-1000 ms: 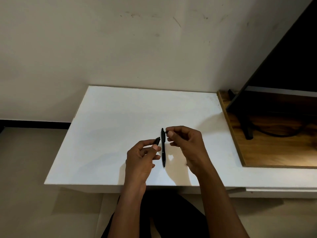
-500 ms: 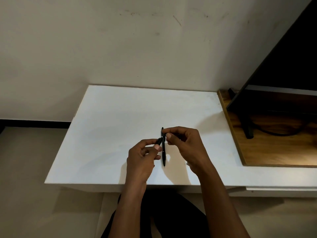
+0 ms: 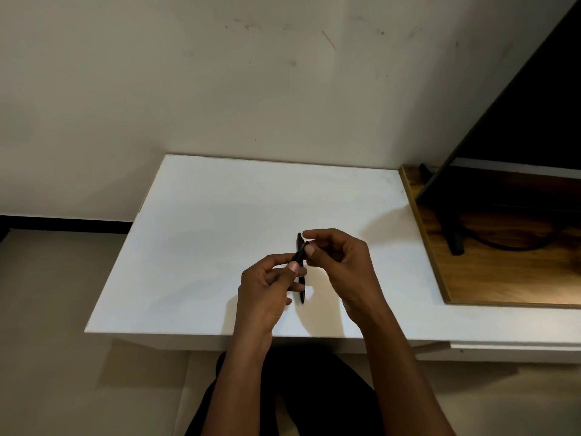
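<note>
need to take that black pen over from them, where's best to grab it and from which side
Probably the bare lower barrel of the black pen, just above its pointed end. The left hand and right hand crowd its upper half, and left fingers lie against its left side. Come from the right, where a gap shows, and pinch across the thin shaft.

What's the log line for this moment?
left hand pinches small black part | right hand fingertips touch it beside black pen top | pen's support unclear | over white table
</note>
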The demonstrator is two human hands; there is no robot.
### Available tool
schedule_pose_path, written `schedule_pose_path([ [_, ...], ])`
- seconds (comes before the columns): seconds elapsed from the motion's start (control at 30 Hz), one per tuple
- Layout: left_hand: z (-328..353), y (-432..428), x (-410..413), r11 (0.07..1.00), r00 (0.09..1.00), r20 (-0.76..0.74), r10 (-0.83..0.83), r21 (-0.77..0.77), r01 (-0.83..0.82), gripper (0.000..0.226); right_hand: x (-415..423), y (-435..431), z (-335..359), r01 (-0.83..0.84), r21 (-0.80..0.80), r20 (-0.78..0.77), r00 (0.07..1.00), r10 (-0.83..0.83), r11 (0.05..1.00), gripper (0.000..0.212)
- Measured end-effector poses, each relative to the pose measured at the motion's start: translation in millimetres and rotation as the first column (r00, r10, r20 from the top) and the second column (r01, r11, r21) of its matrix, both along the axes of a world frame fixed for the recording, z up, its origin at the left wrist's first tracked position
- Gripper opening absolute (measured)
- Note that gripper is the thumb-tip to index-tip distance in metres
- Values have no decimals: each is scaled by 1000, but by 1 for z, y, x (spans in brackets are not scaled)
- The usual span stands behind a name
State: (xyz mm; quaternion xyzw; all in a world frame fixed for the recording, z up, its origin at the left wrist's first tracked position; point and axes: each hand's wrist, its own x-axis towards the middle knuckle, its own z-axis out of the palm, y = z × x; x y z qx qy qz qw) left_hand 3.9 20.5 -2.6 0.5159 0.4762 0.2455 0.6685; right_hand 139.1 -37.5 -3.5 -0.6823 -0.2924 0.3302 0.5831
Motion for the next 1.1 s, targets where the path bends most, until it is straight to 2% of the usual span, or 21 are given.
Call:
schedule_pose_path([
  [0.23, 1, 2, -1, 999, 999, 53, -6, -45, 8, 11, 1, -5, 0, 5, 93, -105, 994, 5, 996, 18],
  [0.5, 0, 1, -1, 1000, 997, 83, 1, -26, 2, 10, -3, -7, 1, 7, 98, -125, 992, 6, 995, 17],
  [0.57, -1, 1, 0, 999, 995, 97, 2, -36, 1, 11, -6, -7, -1, 4, 121, -192, 981, 19, 993, 20],
  [0.63, 0, 1, 3, 999, 995, 101, 3, -49, 2, 15, -12, -5, -2, 25, 159, -327, 944, 29, 987, 27],
  [0.7, -2, 0, 5, 997, 994, 112, -11, -75, 20, 17, -18, -2, -3, 42, 131, -441, 897, 20, 991, 32],
  [0.8, -3, 1, 4, 995, 993, 112, -27, -97, 38, 20, -23, 3, -5, -34, 82, -417, 906, 66, 996, 29],
  [0.87, -4, 3, 2, 991, 993, 117, -18, -128, 33, 29, -22, 4, -5, 20, 120, -439, 898, 35, 993, 30],
  [0.97, -6, 5, -3, 983, 998, 54, 33, -182, -22, 33, -10, 5, -3, 243, 185, -634, 770, -73, 952, 32],
  [1.1, -12, 6, -5, 983, 999, -33, -10, -183, 3, 29, 13, 0, -2, 465, 240, -846, 530, -51, 852, 45],
])
